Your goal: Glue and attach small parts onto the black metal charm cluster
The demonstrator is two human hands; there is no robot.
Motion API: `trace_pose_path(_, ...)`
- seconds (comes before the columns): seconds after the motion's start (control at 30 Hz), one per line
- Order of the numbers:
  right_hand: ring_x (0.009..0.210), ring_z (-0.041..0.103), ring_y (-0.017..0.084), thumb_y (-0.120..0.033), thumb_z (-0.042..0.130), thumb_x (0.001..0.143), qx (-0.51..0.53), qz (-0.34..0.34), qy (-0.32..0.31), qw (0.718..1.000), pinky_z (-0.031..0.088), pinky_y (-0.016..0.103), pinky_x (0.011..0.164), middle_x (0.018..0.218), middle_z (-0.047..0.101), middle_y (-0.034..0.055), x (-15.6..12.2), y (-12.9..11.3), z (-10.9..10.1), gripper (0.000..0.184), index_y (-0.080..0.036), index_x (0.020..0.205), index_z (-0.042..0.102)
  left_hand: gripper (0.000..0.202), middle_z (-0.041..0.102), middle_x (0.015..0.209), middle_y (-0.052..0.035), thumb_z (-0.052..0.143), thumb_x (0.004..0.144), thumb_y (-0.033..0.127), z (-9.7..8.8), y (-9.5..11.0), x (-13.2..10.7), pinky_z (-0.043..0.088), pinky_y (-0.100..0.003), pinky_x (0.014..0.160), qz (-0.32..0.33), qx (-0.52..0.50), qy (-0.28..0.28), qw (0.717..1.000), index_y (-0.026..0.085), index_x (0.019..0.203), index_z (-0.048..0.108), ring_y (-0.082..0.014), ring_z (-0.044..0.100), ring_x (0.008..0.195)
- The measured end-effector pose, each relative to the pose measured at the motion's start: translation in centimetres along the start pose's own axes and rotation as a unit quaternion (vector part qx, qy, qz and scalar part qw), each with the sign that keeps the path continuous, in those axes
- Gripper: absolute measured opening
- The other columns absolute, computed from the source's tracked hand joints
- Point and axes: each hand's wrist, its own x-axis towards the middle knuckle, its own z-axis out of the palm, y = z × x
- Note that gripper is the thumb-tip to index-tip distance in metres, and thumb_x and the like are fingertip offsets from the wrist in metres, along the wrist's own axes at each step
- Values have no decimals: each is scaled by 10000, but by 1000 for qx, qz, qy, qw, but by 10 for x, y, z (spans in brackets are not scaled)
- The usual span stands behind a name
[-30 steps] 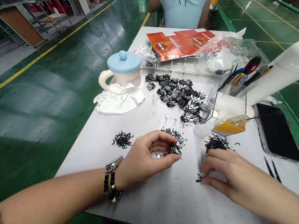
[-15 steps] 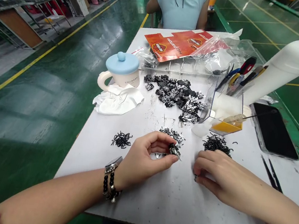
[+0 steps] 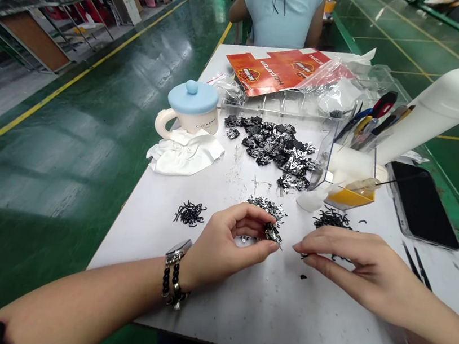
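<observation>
At lower centre, the left hand curls, pinching a black-and-silver part; at lower right, the right hand narrows, hold unclear. The mug reads "CHIIKAWA".

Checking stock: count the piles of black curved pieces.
2: one pile left of the left hand, another pile beyond the right hand, which may hide more.

Here's the scuffed white table, black-and-silver parts heaped far middle, curved black bits left, phone right, tweezers nearer.
</observation>
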Motion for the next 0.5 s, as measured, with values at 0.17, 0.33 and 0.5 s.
trace_pose_path(0.17,745,629,130,-265,631,843,-9,43,39,998,507,234,657,825,673,-12,2,1,2,37,-239,845,657,309,668,1052,-97,732,734,239,-1,-1,-1,543,-307,875,2,-27,-39,999,146,996,596,-185,649,955)
trace_pose_path(0.33,731,657,134,-241,681,799,25,14,115,993,537,220,653,806,693,-29,-2,1,7,34,-255,820,657,317,663,1049,-89,740,712,161,-1,-1,-4,516,-316,949,51,-45,-86,994,147,1006,622,-191,639,1012)
trace_pose_path(0.5,738,665,120,-215,672,819,-37,14,236,971,546,213,690,854,705,-41,-3,-8,18,158,-280,961,650,334,683,1093,-86,746,694,91,-1,-1,-6,422,-370,1067,32,-165,-165,972,176,993,622,-234,535,1220)
